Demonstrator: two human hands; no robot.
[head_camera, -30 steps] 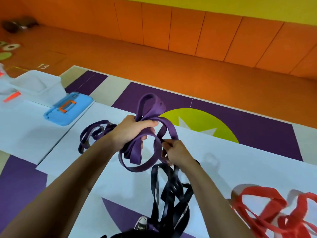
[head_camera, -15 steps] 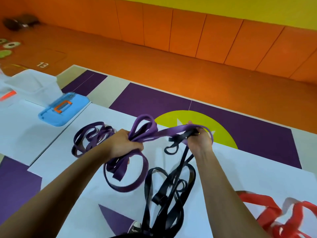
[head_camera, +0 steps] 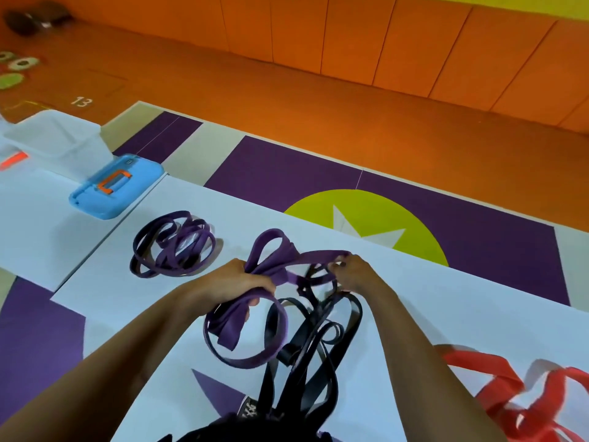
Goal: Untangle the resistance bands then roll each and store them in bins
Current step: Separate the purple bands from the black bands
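Note:
My left hand (head_camera: 237,282) grips a bunched wide purple resistance band (head_camera: 274,250), whose loops stick up above the fist and hang in a big ring below it. A strand of that band runs right to my right hand (head_camera: 353,272), which pinches its end. Black bands (head_camera: 318,339) hang tangled under my right hand and trail down toward my lap. A second, darker purple band (head_camera: 173,244) lies coiled loosely on the white sheet to the left. Red bands (head_camera: 522,397) lie tangled at the lower right.
A blue bin lid (head_camera: 114,186) with an orange handle lies at the left, next to a clear plastic bin (head_camera: 54,138). White sheets (head_camera: 446,298) cover a purple and green floor mat. An orange padded wall (head_camera: 350,36) runs along the back. A shoe (head_camera: 248,409) shows below.
My right hand drew the purple strand out to the right and up with black bands lifted, then came back lower and closer. My left hand kept its grip on the bunch.

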